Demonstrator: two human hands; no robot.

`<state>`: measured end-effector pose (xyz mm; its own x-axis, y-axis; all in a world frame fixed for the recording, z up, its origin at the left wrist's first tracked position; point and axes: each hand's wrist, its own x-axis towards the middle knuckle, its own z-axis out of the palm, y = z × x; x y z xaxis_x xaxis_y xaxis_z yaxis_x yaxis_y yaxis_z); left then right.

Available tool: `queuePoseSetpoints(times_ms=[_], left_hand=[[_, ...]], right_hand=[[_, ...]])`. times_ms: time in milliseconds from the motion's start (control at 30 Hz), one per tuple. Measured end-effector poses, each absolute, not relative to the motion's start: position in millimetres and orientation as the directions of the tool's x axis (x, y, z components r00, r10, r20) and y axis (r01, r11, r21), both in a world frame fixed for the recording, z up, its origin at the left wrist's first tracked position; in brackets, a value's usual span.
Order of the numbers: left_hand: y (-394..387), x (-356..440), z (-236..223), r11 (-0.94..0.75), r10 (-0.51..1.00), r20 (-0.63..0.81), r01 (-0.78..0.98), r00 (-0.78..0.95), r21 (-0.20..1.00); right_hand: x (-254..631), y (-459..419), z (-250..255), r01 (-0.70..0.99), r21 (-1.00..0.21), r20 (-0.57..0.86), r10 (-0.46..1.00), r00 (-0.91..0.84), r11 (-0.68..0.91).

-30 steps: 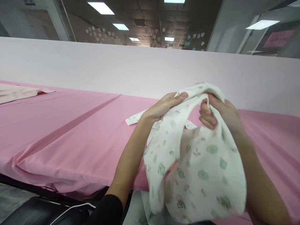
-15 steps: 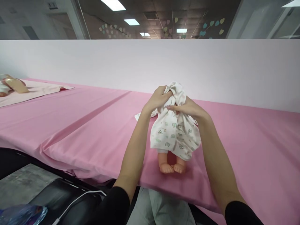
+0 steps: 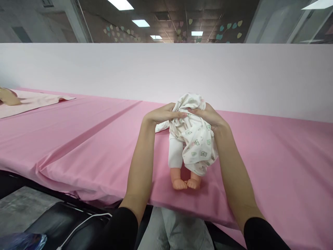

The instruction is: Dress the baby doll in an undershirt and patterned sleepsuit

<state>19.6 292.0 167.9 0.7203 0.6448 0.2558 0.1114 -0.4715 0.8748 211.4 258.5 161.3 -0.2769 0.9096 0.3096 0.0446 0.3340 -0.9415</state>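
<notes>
Item: baby doll [image 3: 185, 180], seated near the front edge of the pink-covered table [image 3: 78, 139], head hidden under a printed white garment [image 3: 194, 139]. Left hand [image 3: 162, 114] and right hand [image 3: 209, 116] both pinch the bunched cloth at the head. Risk: tugging may topple the doll off the near edge, or snag cloth on the head.

A baby doll [image 3: 185, 180] sits upright between both hands, bare feet poking out, its head covered by a bunched white printed garment [image 3: 194, 139].
</notes>
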Motion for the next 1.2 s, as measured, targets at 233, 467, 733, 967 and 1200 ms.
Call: queuePoseSetpoints(times_ms=[233, 467, 733, 967, 1200], left_hand=[[299.8, 20.5, 161.0, -0.355, 0.723, 0.265, 0.014, 0.638, 0.935], [305.3, 22.3, 157.0, -0.319, 0.781, 0.091, 0.269, 0.618, 0.909], [313.5, 42.6, 146.1, -0.257, 0.806, 0.399, -0.348, 0.438, 0.902], [313.6, 45.2, 142.2, -0.255, 0.76, 0.308, -0.172, 0.572, 0.951], [324.6, 36.1, 135.0, -0.206, 0.784, 0.343, -0.304, 0.518, 0.93]], right_hand=[[222.1, 263.5, 153.3, -0.066, -0.972, 0.233, 0.896, -0.378, 0.225], [216.9, 288.0, 142.5, -0.28, -0.959, 0.113, 0.96, -0.255, 0.038], [207.9, 262.5, 147.9, -0.13, -0.971, 0.237, 0.865, -0.442, 0.2], [201.6, 274.4, 150.6, -0.17, -0.918, 0.381, 0.915, -0.131, 0.358], [198.6, 267.6, 150.0, -0.151, -0.954, 0.294, 0.911, -0.288, 0.26]])
